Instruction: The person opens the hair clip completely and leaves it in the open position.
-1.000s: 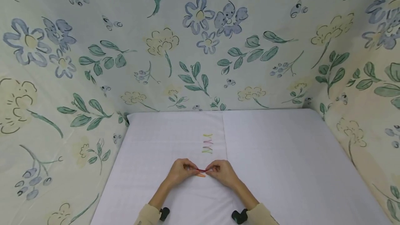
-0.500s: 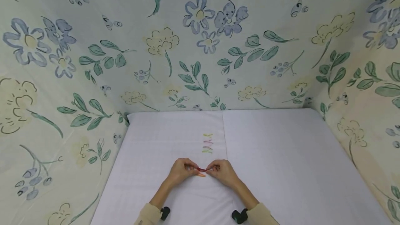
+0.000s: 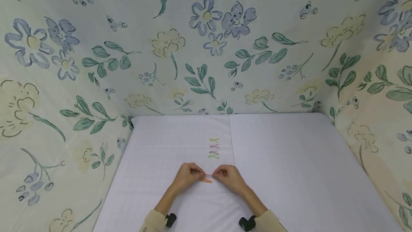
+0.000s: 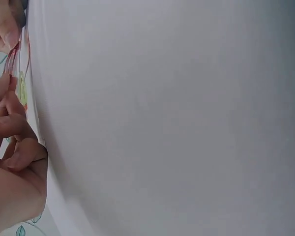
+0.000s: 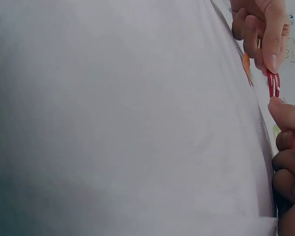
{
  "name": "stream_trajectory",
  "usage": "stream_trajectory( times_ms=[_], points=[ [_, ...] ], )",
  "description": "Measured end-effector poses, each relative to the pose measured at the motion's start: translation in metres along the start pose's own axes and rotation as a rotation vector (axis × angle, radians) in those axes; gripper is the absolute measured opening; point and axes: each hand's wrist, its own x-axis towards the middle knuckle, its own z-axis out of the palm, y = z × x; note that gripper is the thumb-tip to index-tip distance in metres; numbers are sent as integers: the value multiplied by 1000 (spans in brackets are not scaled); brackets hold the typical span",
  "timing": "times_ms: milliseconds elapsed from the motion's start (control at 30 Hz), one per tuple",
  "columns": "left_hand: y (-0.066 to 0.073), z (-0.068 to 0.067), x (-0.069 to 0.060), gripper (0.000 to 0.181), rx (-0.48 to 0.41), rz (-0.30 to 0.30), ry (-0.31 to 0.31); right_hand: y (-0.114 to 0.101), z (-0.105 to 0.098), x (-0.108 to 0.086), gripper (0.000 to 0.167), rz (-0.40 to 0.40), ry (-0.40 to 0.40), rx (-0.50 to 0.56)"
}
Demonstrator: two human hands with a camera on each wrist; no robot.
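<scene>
Between my two hands is a slim red hair clip, with long slots that show in the right wrist view. My left hand pinches one end between thumb and fingertips. The other end is pinched by my right hand in the same way. Fingertips cover both ends of the clip. Just below it in the head view, an orange hair clip lies on the white cloth, close to the left fingertips and partly hidden by them.
Beyond the hands, a column of small splayed clips lies on the white-covered table: a yellow one, a pink one and green ones nearest. A flowered curtain encloses the table at the back and sides.
The red hair clip has turned and looks thinner in the head view, more edge-on. Both hands stay nearly in place, still pinching its ends.
</scene>
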Motion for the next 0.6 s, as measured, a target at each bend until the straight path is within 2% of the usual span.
stream_trajectory(
  times_ms=[100, 233, 400, 467, 600],
  points=[
    [-1, 1, 2, 4, -65, -15, -12, 2, -2, 0, 7, 14, -2, 39],
    [-1, 2, 4, 4, -100, -20, -21, 4, -5, 1, 9, 44, -34, 76],
    [1, 1, 4, 4, -153, 23, -28, 3, -5, 3, 8, 27, -29, 81],
    [4, 1, 4, 4, -156, 41, -6, 2, -4, 4, 7, 35, -6, 90],
    [7, 3, 8, 3, -89, 85, 97, 1, 0, 7, 7, 59, 54, 105]
  ],
)
